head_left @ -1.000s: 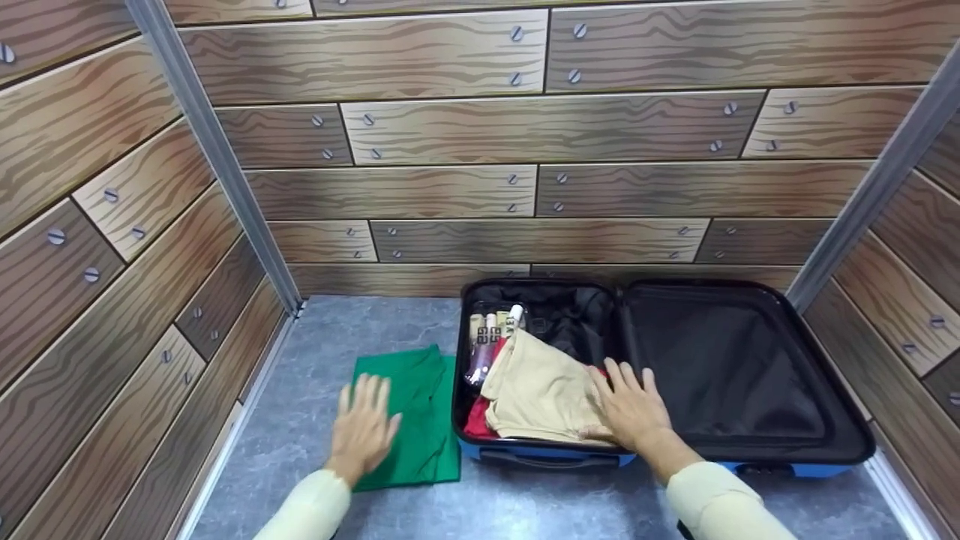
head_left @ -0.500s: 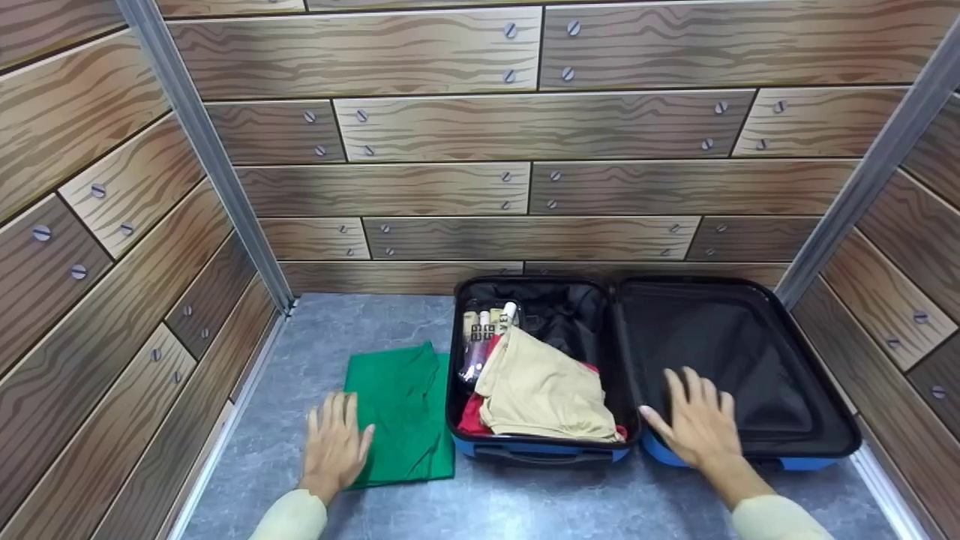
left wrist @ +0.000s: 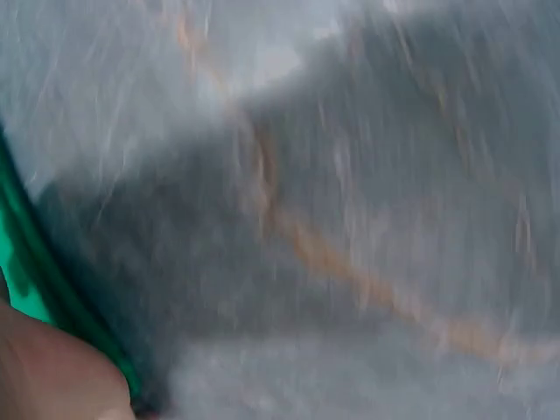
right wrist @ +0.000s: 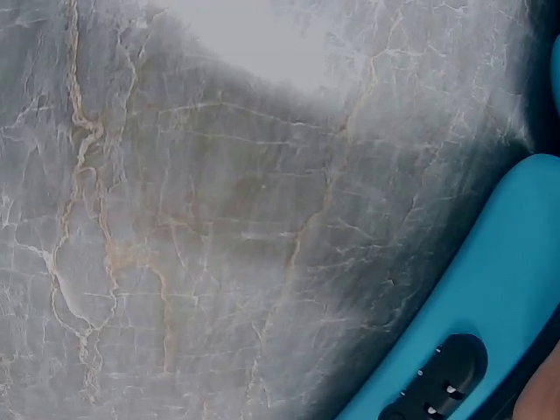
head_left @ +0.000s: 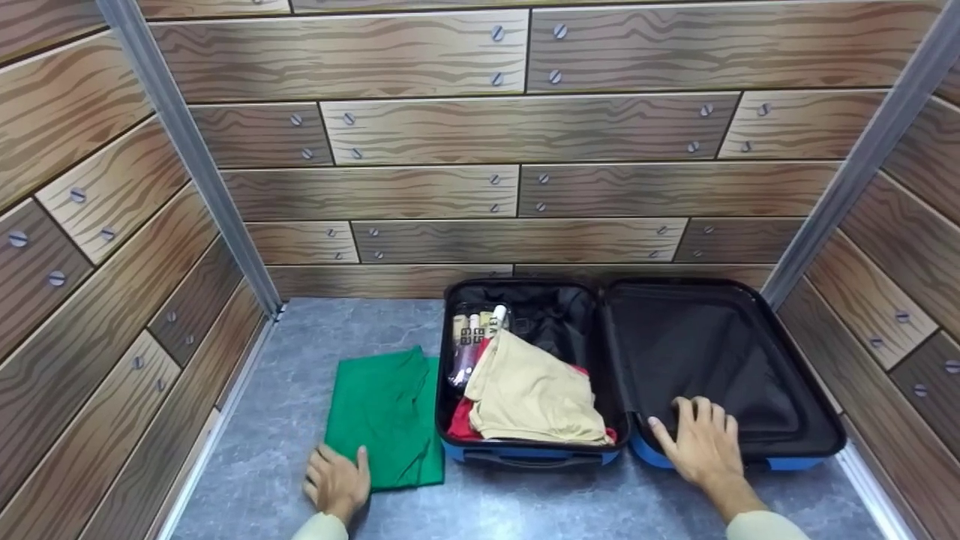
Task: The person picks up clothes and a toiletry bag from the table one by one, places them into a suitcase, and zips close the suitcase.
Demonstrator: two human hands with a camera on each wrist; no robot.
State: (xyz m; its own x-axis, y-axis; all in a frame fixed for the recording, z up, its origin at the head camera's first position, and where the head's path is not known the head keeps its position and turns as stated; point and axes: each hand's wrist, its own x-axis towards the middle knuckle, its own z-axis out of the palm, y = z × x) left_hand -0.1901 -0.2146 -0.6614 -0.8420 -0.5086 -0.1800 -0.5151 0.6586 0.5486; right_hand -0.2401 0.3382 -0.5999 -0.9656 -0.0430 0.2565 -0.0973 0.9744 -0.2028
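My left hand (head_left: 335, 482) is at the lower left corner of a folded green garment (head_left: 379, 420), its thumb over the cloth and its fingers along the side edge. In the left wrist view, green fabric (left wrist: 35, 262) lies beside part of that hand. My right hand (head_left: 705, 446) rests at the near rim of the suitcase lid (head_left: 720, 360), fingertips over the black inside and thumb spread. An open blue suitcase (head_left: 525, 459) holds a folded beige garment (head_left: 532, 390) over a red one (head_left: 463, 421). A clear pouch of bottles (head_left: 466, 352) sits at its left.
The grey marbled floor (head_left: 285, 390) surrounds the suitcase. Wood-patterned walls (head_left: 420, 191) rise at the back and both sides, with metal posts (head_left: 184, 150) in the corners. A dark combination lock (right wrist: 437, 381) shows on the blue shell in the right wrist view.
My right hand has left the beige garment and moved right to the lid's near edge. My left hand has drawn back toward me, down to the green garment's near corner.
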